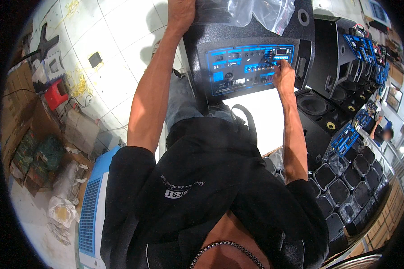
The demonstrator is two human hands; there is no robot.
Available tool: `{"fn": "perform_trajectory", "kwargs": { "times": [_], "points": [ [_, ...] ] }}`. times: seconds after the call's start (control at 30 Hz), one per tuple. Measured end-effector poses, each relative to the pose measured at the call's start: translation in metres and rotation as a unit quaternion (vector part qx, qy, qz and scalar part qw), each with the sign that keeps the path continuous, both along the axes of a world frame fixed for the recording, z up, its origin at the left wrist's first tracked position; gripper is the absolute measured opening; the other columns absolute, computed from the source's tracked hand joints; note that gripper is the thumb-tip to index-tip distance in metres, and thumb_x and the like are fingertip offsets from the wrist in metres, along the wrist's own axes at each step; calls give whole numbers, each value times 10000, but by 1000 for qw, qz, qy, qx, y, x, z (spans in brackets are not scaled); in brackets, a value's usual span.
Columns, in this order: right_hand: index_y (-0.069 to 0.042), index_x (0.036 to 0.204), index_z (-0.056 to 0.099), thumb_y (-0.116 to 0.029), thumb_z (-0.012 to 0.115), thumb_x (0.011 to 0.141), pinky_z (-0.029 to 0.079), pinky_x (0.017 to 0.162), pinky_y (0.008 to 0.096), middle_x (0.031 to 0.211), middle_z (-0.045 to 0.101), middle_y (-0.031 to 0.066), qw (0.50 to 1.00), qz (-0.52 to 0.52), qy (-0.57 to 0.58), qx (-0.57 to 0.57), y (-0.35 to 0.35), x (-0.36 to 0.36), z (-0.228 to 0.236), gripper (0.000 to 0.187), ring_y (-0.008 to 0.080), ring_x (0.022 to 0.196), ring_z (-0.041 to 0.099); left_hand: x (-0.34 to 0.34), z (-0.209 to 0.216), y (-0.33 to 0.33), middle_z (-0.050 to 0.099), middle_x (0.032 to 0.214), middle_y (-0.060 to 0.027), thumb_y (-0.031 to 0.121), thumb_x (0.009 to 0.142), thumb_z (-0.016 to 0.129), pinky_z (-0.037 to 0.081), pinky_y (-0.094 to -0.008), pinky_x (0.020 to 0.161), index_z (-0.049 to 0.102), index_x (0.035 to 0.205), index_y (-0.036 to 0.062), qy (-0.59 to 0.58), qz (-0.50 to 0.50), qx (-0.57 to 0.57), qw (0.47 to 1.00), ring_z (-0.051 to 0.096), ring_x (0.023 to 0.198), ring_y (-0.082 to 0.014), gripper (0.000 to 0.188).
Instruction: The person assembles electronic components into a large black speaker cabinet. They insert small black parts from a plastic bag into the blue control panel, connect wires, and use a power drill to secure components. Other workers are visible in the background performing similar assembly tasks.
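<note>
A black speaker cabinet (256, 37) stands in front of me, with a blue-and-black control panel (222, 80) facing me. The panel carries a small display (281, 51), sockets and a row of silver knobs (257, 68). My right hand (285, 80) is closed in a pinch at the right end of this row, just below the display; its fingertips cover what they touch, seemingly a knob. By the cabinet's upper left edge is my left hand (181, 17), its fingers cut off by the picture's top edge. A clear plastic bag (260, 12) lies on the cabinet.
More black speaker cabinets (330, 58) stand close on the right, some with blue panels. Several small black wrapped units (339, 190) lie at lower right. A red plastic object (56, 94), cartons (18, 110) and a blue-and-white appliance (92, 204) are on the left. Another person (384, 133) is at far right.
</note>
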State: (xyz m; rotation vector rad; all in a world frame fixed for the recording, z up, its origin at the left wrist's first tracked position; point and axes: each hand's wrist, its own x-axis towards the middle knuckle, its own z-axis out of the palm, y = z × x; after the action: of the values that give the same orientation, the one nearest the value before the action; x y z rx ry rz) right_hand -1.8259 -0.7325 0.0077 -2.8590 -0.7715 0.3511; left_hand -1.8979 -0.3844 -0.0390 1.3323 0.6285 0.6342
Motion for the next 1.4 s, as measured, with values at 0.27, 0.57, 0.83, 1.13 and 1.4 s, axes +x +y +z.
{"fn": "perform_trajectory", "kwargs": {
  "times": [0.27,0.57,0.83,1.13,1.4],
  "points": [
    [23,975,599,-54,599,801,504,696,483,888,630,277,998,-38,28,-36,-1,8,0,190,431,811,632,-1,-1,1,454,634,71,352,961,506,320,-228,539,589,727,59,3,-6,-8,1000,385,602,-45,384],
    [11,1004,614,-83,599,809,513,727,466,893,635,273,998,16,40,-53,-6,17,-7,217,423,838,632,0,-4,2,447,645,70,366,954,515,325,-227,555,573,715,57,9,-1,4,1000,382,626,-45,395],
    [5,960,628,-144,630,801,501,681,432,737,643,232,997,-25,23,-68,13,8,-3,218,369,731,653,0,0,1,428,627,77,368,954,517,314,-227,540,569,699,72,-5,5,-8,1000,374,607,-45,394],
    [5,1002,617,-116,636,776,511,715,443,837,649,256,995,-19,56,-80,10,13,-8,257,396,834,648,2,-3,-1,431,611,91,373,945,538,293,-216,513,577,685,85,-13,6,-39,999,363,573,-32,391],
    [6,1019,616,-135,657,773,510,770,443,895,645,265,989,-44,91,-111,16,19,-6,287,406,881,639,1,-5,0,447,603,90,360,939,550,295,-213,508,616,708,74,0,3,-42,999,368,559,-32,373]
  ]
}}
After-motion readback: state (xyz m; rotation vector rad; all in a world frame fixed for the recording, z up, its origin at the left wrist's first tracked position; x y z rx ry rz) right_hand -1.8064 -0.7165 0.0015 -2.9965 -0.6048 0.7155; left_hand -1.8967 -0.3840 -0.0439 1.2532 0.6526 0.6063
